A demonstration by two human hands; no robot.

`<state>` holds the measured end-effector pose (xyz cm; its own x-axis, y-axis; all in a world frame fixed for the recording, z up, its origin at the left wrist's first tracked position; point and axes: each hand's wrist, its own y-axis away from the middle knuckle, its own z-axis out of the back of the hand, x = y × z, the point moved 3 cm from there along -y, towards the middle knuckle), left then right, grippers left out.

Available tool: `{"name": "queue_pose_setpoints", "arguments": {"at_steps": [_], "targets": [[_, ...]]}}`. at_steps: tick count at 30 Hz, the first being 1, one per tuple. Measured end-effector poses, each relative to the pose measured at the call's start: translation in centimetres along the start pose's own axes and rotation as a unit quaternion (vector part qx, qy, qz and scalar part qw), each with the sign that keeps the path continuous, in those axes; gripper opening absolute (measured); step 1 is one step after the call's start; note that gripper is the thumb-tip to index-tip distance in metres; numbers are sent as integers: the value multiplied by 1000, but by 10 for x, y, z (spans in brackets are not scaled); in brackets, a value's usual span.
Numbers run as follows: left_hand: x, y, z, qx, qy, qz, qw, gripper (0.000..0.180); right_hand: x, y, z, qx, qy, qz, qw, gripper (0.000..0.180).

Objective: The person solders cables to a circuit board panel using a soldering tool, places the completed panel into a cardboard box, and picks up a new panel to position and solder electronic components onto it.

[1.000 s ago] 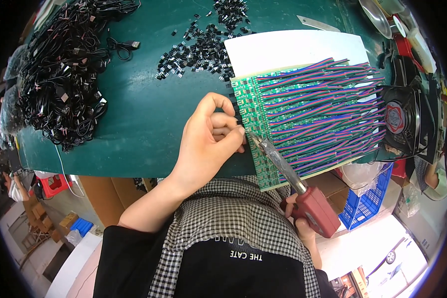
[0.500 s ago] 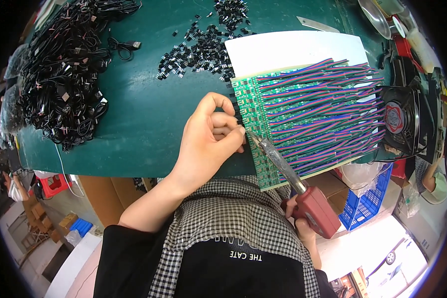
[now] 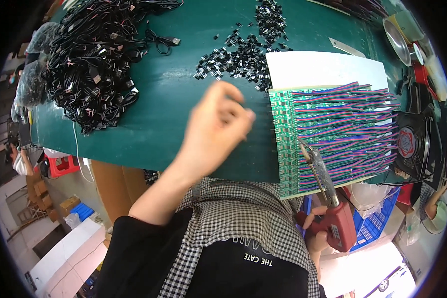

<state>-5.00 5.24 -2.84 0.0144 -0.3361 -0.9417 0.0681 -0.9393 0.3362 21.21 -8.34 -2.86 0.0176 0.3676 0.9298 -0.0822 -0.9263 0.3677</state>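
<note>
My left hand (image 3: 214, 121), a little blurred, hovers over the green table, just left of the boards. Its fingers are curled with the thumb drawn in; whatever they hold, if anything, is hidden. In my right hand (image 3: 318, 239) is a red soldering gun (image 3: 340, 226), its metal tip pointing up over the wires of the boards. A row of green circuit boards (image 3: 285, 144) lies side by side, with bundles of coloured wires (image 3: 345, 133) running right. Beyond them, a white sheet (image 3: 328, 69) sticks out from underneath. Small black connectors (image 3: 243, 59) lie heaped at the sheet's left.
A large tangle of black cables (image 3: 94, 64) covers the table's left, with one USB cable (image 3: 161, 41) apart from it. A small fan (image 3: 411, 144) stands at the wire ends. A flat metal blade (image 3: 346, 47) and a metal bowl (image 3: 397, 42) lie farther back.
My left hand has moved away from the boards' left edge. The soldering gun's tip has drawn back from that edge to over the wires. The whole view has shifted.
</note>
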Motion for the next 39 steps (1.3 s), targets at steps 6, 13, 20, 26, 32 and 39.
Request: {"name": "queue_pose_setpoints", "arguments": {"at_steps": [6,13,20,26,32,39], "targets": [[-15,-27,69,-171,-413,-145,883,19,-4,0,1,-15,-41,38,998,77],[-26,-36,71,-53,-472,-224,851,12,-5,0,1,11,-58,43,997,75],[-27,-20,72,-37,-439,-163,883,10,-4,2,0,34,-89,19,995,76],[0,10,16,149,79,53,984,12,-1,2,0,29,-79,27,996,76],[-1,35,-22,153,64,-1,986,8,-3,3,3,25,-74,19,997,77],[0,37,-31,105,39,-5,994,9,-3,2,4,53,-56,-2,997,78]]}}
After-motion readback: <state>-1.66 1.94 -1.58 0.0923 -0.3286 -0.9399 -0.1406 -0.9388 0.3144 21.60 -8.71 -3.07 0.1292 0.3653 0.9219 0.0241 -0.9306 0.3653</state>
